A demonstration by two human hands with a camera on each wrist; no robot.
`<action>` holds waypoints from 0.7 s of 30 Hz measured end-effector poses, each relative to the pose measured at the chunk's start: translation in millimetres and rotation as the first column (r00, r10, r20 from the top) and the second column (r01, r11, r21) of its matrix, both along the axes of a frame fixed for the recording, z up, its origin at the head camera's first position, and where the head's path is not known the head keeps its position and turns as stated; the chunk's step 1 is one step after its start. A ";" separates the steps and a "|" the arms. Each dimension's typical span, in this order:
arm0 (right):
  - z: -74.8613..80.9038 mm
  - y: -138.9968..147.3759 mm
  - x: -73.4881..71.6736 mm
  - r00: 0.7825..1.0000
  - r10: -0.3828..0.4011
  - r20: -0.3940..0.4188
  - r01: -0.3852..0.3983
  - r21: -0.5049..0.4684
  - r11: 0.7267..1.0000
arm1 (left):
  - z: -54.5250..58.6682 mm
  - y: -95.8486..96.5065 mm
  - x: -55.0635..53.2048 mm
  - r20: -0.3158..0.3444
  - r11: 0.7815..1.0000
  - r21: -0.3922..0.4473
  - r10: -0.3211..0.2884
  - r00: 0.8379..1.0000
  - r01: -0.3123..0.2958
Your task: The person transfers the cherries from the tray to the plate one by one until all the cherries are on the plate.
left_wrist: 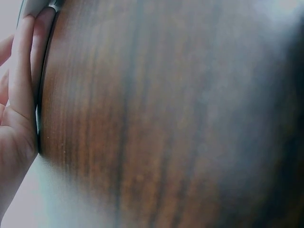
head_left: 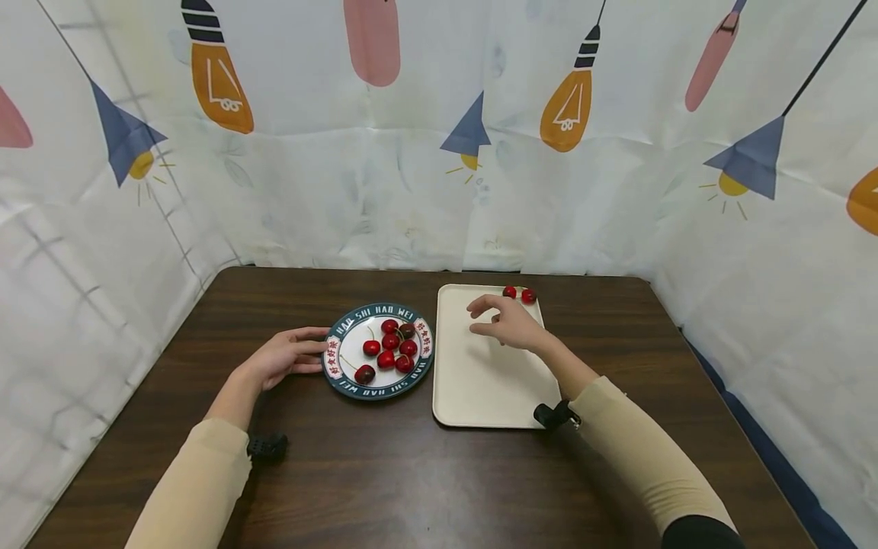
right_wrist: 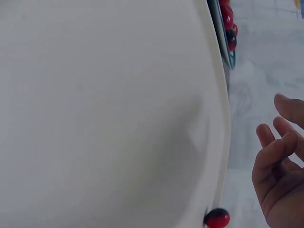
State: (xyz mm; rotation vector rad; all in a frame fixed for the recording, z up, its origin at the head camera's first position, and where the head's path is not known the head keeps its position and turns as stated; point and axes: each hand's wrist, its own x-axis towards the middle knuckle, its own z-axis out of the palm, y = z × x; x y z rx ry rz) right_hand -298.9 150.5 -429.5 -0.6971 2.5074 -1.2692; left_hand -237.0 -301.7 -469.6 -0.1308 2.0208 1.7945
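Observation:
A round plate (head_left: 348, 386) with a dark teal patterned rim holds several red cherries (head_left: 390, 341), some with stems. At its left edge, my left hand (head_left: 291, 357) touches the rim with fairly straight fingers; the left wrist view shows those fingers (left_wrist: 21, 66) close along the table. My right hand (head_left: 509, 323) hovers over a cream rectangular tray (head_left: 480, 389), thumb and index finger apart and nothing between them. Two cherries (head_left: 528, 296) lie at the tray's far right corner, just beyond that hand. One cherry (right_wrist: 218, 218) shows at the tray's rim in the right wrist view.
Plate and tray stand side by side on a dark brown wooden table (head_left: 384, 473), a narrow gap between them. Behind and beside the table hangs a white curtain (head_left: 411, 206) printed with lamps and bulbs. Each wrist wears a small black camera (head_left: 554, 415).

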 end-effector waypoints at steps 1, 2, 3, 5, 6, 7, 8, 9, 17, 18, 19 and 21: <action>-0.2 3.8 -1.4 1.000 -0.013 0.002 0.013 -0.004 1.000 | 0.3 0.2 -0.3 0.001 1.000 0.002 0.002 1.000 -0.002; -0.1 7.6 -2.5 1.000 -0.023 0.004 0.023 -0.008 1.000 | 0.5 0.5 -0.5 0.003 1.000 0.003 0.003 1.000 -0.003; 0.0 11.4 -3.6 0.999 -0.034 0.008 0.034 -0.012 0.999 | 0.7 0.8 -0.6 0.003 1.000 0.005 0.002 1.000 -0.002; 0.0 18.7 -5.7 0.998 -0.055 0.016 0.055 -0.017 0.998 | 0.7 1.1 -0.7 0.005 1.000 0.007 0.001 1.000 -0.001; -0.1 22.2 -6.6 0.998 -0.067 0.017 0.068 -0.015 0.998 | 0.7 1.3 -0.6 0.006 1.000 0.007 0.000 1.000 0.000; -0.2 25.5 -7.6 0.997 -0.078 0.017 0.079 -0.016 0.997 | 0.5 1.4 -0.6 0.007 1.000 0.007 0.000 1.000 0.000; -0.4 28.8 -8.7 0.996 -0.091 0.016 0.092 -0.015 0.996 | 0.2 1.5 -0.5 0.009 1.000 0.007 0.001 1.000 -0.001; -0.8 31.9 -9.8 0.994 -0.106 0.014 0.106 -0.015 0.994 | 0.1 1.3 -0.3 0.007 1.000 0.004 -0.002 1.000 0.002; -7.9 52.4 -19.4 0.981 -0.193 -0.008 0.193 -0.016 0.981 | 0.5 0.2 2.1 -0.002 1.000 -0.017 0.003 1.000 -0.003; -8.1 54.5 -20.1 0.979 -0.202 -0.007 0.202 -0.018 0.979 | 0.3 0.0 2.0 -0.001 1.000 -0.020 0.005 1.000 -0.005; -8.3 56.7 -20.9 0.978 -0.210 -0.003 0.210 -0.020 0.978 | 0.3 -0.2 1.9 -0.002 1.000 -0.021 0.002 1.000 -0.002; -8.2 60.6 -23.0 0.974 -0.226 0.005 0.226 -0.021 0.974 | 0.4 -0.2 2.0 -0.004 1.000 -0.024 0.001 1.000 -0.001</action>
